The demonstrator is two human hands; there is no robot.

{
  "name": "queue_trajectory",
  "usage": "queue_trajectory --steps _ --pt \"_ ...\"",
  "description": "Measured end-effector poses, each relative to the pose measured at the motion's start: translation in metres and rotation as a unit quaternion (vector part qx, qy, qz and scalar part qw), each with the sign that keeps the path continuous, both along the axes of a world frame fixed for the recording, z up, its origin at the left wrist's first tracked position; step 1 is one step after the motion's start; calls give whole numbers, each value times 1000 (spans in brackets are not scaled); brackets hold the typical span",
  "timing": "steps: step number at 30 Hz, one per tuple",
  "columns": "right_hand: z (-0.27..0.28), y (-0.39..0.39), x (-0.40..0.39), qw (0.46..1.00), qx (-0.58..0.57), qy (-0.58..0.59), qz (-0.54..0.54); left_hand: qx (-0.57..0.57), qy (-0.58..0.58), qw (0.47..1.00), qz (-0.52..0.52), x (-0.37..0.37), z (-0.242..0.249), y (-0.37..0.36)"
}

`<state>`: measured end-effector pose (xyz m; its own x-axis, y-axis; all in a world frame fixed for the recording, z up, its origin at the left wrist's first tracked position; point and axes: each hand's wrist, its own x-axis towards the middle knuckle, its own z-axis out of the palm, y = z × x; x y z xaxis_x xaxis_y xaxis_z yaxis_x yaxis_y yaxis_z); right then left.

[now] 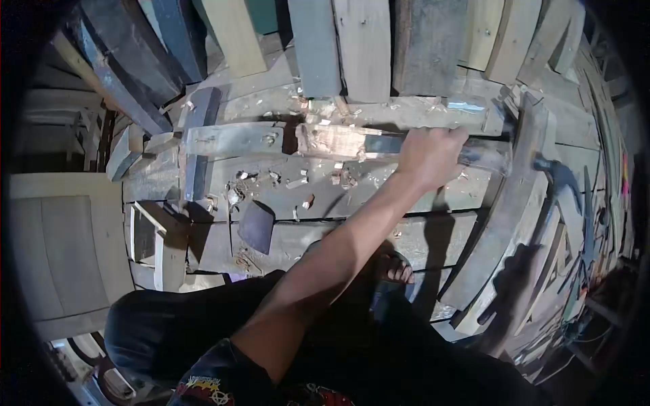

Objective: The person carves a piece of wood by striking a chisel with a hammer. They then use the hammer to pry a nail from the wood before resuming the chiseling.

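Note:
My left hand (433, 155) is closed over the right part of a long, slightly curved wooden piece (233, 141) lying crosswise. The piece has a dark gap near its middle and a brightly lit, rough-cut stretch beside it. A dark, bluish stretch shows just left of my fingers; its nature is unclear. At the lower right, my right hand (518, 274) looks dark and blurred, seemingly closed round the handle of a claw hammer (558, 174). The hammer head is raised beside a thick beam (501, 223). My right fingers are hard to make out.
Wood chips (237, 193) are scattered over the plank floor (338, 233). A dark flat blade-like piece (256, 227) lies nearer me. Upright boards (365, 47) line the far side. A small wooden frame (159, 247) stands at the left. My foot (396, 271) shows below my left forearm.

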<state>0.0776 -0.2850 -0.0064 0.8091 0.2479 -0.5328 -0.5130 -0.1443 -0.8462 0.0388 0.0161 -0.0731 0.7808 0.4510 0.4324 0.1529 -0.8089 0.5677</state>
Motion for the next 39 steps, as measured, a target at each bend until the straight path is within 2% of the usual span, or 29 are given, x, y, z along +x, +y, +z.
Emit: queue_trajectory --steps 1,2,4,6,8,9,10,12,13,14,15,18,20,22,24,26,27,28,30,32,34,35,36,38,39 --pt "4 -24 26 994 36 -47 -88 -51 27 998 1 -4 14 2" --pt "15 -35 36 990 121 -72 -27 -52 29 998 1 -4 15 2" --pt "54 7 21 970 173 -132 -109 -54 33 998 2 -4 15 3" --pt "52 36 11 945 169 -135 -243 -53 30 998 3 -2 14 3" --pt "1 -1 22 933 349 -90 11 -50 28 998 -1 -2 13 1" --pt "-7 18 4 975 199 -76 -70 -46 26 999 -2 -4 15 1" --pt "-8 40 -17 986 42 -61 -149 -42 24 999 -4 -4 16 2" --pt "-6 42 -25 999 -3 53 4 -26 25 999 2 -3 9 -1" --pt "6 43 -21 995 -20 98 -14 -14 22 1000 -3 -4 4 1" --pt "3 31 -15 996 27 82 23 -1 21 1000 -4 -5 3 3" --pt "-2 16 -8 998 25 41 -29 -42 24 999 -11 -3 2 5" --pt "30 5 5 987 1 -89 -136 -50 24 998 2 -5 12 7" --pt "49 15 5 969 116 -123 -182 -38 20 999 1 -5 10 6" --pt "65 46 -3 944 148 -118 -269 -27 17 999 1 -6 8 5" --pt "26 28 -6 953 230 -85 -178 -20 21 1000 2 -5 6 5" --pt "7 41 -32 992 41 -34 -112 1 39 999 2 -5 5 7" --pt "-4 36 -30 1000 -10 22 -8 19 56 998 18 -6 6 6" --pt "-11 29 -28 991 -59 76 96 20 145 989 12 -20 0 23" --pt "-20 25 -28 981 -107 40 155 73 192 979 4 -39 -8 43" --pt "-21 19 -33 989 -30 91 111 45 137 989 1 -49 -3 48" --pt "5 30 -26 994 1 98 46 10 68 997 -17 -48 12 42" --pt "1 23 -17 996 44 77 25 -10 26 999 -34 -40 17 33" --pt "18 33 -14 998 20 55 -25 -31 -16 998 -52 -33 22 23" --pt "27 30 -4 998 51 15 -43 5 -28 997 -66 -20 43 3" --pt "32 27 -1 997 63 9 -49 7 -76 993 -89 -11 47 -1"
